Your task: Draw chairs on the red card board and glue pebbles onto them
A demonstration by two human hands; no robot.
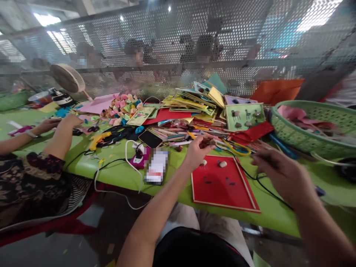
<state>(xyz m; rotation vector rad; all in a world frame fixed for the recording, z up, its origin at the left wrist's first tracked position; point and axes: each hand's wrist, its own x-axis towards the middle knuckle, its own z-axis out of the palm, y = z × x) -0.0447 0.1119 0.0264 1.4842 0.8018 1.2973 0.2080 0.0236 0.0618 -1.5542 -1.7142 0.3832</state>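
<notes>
My left hand (pixel 198 150) is above the top edge of a red framed card (pixel 214 189), its thumb and fingers pinching a small pale pebble (pixel 213 142). Two light pebbles, one of them a whitish pebble (pixel 222 164), sit on the upper part of the card, with dark drawn marks around them. Lower on the card are two more dark drawn figures (pixel 230 181). To the right of the card my right hand (pixel 283 176) is raised, blurred, with fingers curled together; what they hold, if anything, cannot be made out.
Left of the card lie a phone (pixel 157 167) and a purple power strip (pixel 140 159) with cords. Behind are pencils, stacked framed cards (pixel 191 100) and a green pebble-sheep card (pixel 244 115). A green basket (pixel 306 135) stands right. A co-worker's arms (pixel 61 133) work at left near a yellow glue gun (pixel 100 140).
</notes>
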